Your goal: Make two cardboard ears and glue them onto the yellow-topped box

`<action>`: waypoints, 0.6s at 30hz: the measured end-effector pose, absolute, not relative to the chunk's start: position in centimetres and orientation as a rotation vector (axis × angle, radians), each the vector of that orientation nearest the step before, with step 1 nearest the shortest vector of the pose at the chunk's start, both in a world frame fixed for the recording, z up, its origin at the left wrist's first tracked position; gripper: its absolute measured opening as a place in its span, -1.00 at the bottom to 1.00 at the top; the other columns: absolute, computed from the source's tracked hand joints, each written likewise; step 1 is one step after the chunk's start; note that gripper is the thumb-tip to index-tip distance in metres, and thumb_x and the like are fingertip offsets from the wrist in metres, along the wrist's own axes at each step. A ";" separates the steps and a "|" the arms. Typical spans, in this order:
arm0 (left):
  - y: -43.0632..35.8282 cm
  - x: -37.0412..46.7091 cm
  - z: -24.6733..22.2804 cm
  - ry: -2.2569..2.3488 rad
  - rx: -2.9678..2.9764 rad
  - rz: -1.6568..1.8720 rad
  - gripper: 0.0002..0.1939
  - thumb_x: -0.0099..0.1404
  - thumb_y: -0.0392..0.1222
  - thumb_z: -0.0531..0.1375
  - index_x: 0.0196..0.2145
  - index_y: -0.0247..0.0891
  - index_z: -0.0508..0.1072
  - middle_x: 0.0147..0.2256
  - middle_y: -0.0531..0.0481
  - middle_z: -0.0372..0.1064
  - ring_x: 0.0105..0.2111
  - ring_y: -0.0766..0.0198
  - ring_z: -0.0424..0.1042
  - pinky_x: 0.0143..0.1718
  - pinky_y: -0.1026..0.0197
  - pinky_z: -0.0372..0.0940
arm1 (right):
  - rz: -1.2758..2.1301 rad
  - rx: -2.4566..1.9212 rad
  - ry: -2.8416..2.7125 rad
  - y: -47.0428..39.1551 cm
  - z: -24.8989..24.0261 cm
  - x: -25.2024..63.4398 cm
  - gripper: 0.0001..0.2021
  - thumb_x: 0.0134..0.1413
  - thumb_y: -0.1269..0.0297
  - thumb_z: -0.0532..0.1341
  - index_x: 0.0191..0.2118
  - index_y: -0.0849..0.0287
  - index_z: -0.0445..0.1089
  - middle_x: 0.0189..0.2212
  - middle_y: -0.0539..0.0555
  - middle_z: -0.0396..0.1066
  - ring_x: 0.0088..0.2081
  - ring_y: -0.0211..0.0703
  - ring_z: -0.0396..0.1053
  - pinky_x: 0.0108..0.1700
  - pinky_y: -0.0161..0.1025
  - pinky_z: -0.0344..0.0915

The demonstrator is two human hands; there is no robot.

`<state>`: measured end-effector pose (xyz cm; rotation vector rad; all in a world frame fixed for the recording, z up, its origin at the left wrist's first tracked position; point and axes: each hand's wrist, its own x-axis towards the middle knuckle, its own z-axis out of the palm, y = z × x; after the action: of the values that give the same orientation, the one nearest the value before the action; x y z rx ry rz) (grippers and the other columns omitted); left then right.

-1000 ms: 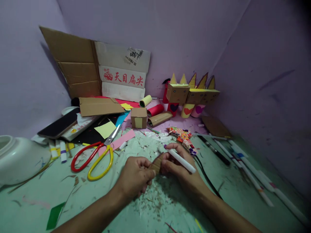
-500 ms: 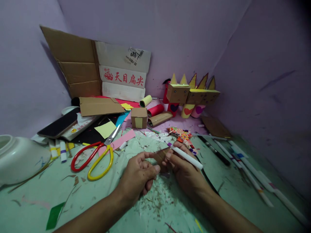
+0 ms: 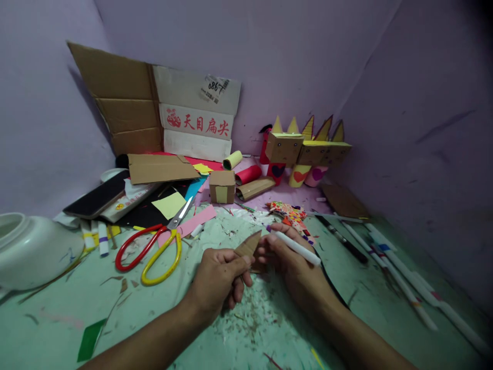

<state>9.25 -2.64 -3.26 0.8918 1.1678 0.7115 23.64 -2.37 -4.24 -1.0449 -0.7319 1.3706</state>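
Between thumb and fingers, my left hand [image 3: 223,275] pinches a pointed piece of brown cardboard [image 3: 249,244], its tip aimed up and right. A white marker [image 3: 296,247] with a purple tip rests in the grip of my right hand [image 3: 292,264], just right of the cardboard. The marker's tip is apart from the cardboard. Another brown piece [image 3: 259,266] shows under the held one, partly hidden by my fingers. Left of my left hand lie scissors [image 3: 175,231] with one red and one yellow handle, blades spread.
A small cardboard box [image 3: 222,187] and paper tubes stand behind my hands. Box-headed paper figures [image 3: 285,149] are at the back right. Several markers [image 3: 400,277] and a black-handled knife [image 3: 342,240] lie at right. A white pot [image 3: 34,252] sits at left.
My left hand has turned the cardboard so its point faces up and right, away from my right fingers. The marker's tip has separated from the cardboard.
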 end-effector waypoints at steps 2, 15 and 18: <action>-2.6 9.3 -3.2 1.194 0.903 0.725 -0.66 0.07 -0.07 0.15 -0.72 -0.32 0.32 -0.88 0.12 0.11 -0.88 0.51 -0.02 -0.85 0.42 -0.10 | 1.190 -1.143 -0.791 -2.5 -4.1 24.1 -0.70 -0.04 0.12 0.25 -0.19 0.15 0.33 -0.48 0.01 0.42 -0.51 -0.22 0.38 -0.43 -0.24 0.36; -2.6 9.3 -3.1 1.198 0.979 0.636 -0.61 0.14 -0.07 0.08 -0.75 -0.30 0.32 -0.89 0.12 0.08 -0.90 0.49 -0.02 -0.84 0.40 -0.14 | 0.706 -1.196 -1.418 -4.2 -4.0 23.9 -0.92 -0.01 0.29 0.23 -0.36 0.12 0.45 -0.57 0.00 0.48 -0.57 -0.23 0.40 -0.52 -0.33 0.31; -2.4 9.3 -2.9 1.194 0.981 0.633 -0.61 0.14 -0.07 0.07 -0.75 -0.30 0.32 -0.89 0.12 0.08 -0.90 0.50 -0.03 -0.84 0.41 -0.14 | 0.568 -1.208 -1.531 -4.1 -3.9 24.1 -0.92 0.02 0.31 0.21 -0.36 0.12 0.45 -0.54 0.00 0.49 -0.53 -0.23 0.42 -0.48 -0.33 0.32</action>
<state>9.31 -2.43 -2.89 0.9809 1.1937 0.6327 24.14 -4.13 -3.90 -1.2080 -1.5307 0.5681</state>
